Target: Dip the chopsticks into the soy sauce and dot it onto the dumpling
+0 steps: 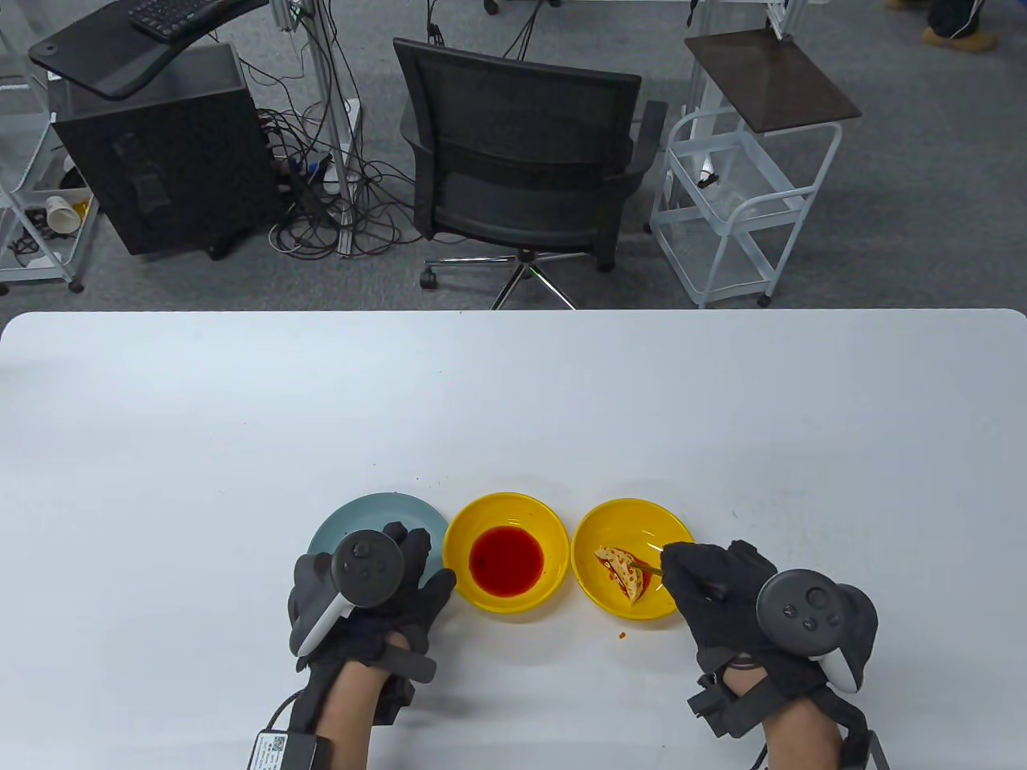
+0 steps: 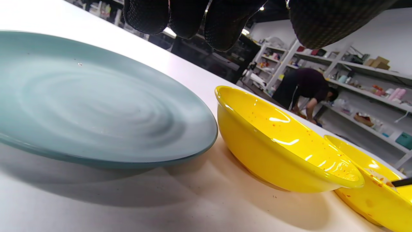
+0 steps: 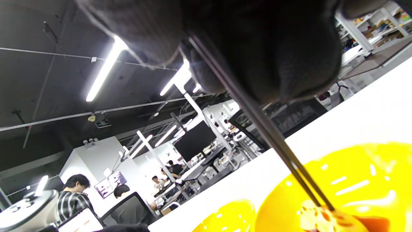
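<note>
My right hand (image 1: 706, 581) grips a pair of chopsticks (image 1: 647, 569) whose tips touch the dumpling (image 1: 622, 571) in the right yellow bowl (image 1: 642, 513). In the right wrist view the chopsticks (image 3: 267, 132) run down from my gloved fingers (image 3: 264, 48) to the sauce-spotted dumpling (image 3: 322, 217). The middle yellow bowl (image 1: 513, 505) holds red soy sauce (image 1: 505, 560). My left hand (image 1: 385, 577) rests over the near edge of the blue-grey plate (image 1: 377, 513), holding nothing; its fingers (image 2: 222, 22) hang above the plate (image 2: 96, 96).
The plate and the two bowls stand in a row near the table's front edge. A few red sauce spots (image 1: 622, 634) lie on the white table (image 1: 513, 401). An office chair (image 1: 521, 160) and a white cart (image 1: 738, 200) stand beyond the far edge.
</note>
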Available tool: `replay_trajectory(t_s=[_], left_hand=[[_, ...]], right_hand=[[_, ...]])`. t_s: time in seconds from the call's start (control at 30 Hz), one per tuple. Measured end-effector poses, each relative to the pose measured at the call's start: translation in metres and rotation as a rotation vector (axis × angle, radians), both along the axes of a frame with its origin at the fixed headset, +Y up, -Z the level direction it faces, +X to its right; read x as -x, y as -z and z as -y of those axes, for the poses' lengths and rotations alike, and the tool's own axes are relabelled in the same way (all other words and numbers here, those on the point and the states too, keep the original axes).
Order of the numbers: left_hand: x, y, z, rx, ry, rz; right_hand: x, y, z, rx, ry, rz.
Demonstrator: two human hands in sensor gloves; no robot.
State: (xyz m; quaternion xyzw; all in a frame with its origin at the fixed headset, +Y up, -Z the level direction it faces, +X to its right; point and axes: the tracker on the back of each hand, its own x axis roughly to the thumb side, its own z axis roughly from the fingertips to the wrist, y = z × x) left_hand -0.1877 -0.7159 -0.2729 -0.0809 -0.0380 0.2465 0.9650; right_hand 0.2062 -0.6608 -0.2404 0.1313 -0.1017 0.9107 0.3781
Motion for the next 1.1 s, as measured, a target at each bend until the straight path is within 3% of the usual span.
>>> replay_trajectory(t_s=[0.27, 0.77, 0.97, 1.1], left_hand=[[0.001, 0.0, 0.0, 0.002, -0.001, -0.002], [0.0, 0.0, 0.001, 0.01, 0.002, 0.001], [-0.002, 0.0, -0.001, -0.011, -0.017, 0.013], [-0.012, -0.007, -0.011, -0.06, -0.149, 0.053]], right_hand=[[0.002, -0.003, -0.002, -0.068, 0.027, -0.006], [0.001, -0.005, -0.004, -0.053, 0.003, -0.012], [0.004, -0.013, -0.012, -0.193, 0.078, -0.042], [0.02, -0.024, -0.016, -0.336, 0.09, -0.103]])
